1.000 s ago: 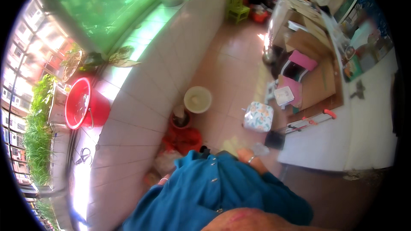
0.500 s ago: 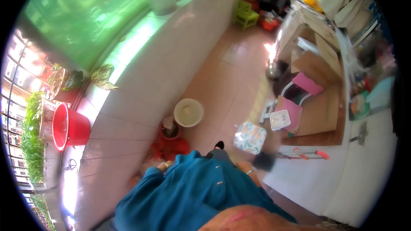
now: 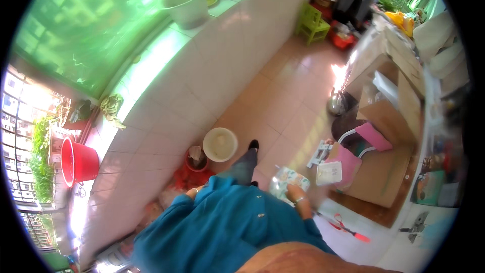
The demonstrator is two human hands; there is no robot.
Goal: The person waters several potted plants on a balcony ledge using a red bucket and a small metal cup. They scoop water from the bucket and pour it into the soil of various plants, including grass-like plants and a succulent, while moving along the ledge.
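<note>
My right hand (image 3: pixel 298 198) sticks out from a blue sleeve at my right side and grips a white packet with a coloured pattern (image 3: pixel 284 180), held low over the tiled floor. My left hand (image 3: pixel 194 191) shows only as knuckles at the edge of my blue shirt (image 3: pixel 227 227), beside my hip, and its fingers are hidden. One leg in dark trousers with a black shoe (image 3: pixel 253 145) is stepped forward on the floor.
A white bucket (image 3: pixel 220 144) and a small red pot (image 3: pixel 195 159) stand against the white tiled wall (image 3: pixel 202 71). A red bucket (image 3: pixel 78 161) and a grey basin (image 3: pixel 186 3) sit on the ledge. Pink chair (image 3: pixel 365 141), cardboard boxes, kettle (image 3: pixel 335 104), red-handled scissors (image 3: pixel 344 225) at right.
The view has swung and moved forward along the wall. The white bucket and pink chair are nearer. The patterned packet sits closer to my body, with my right hand on it.
</note>
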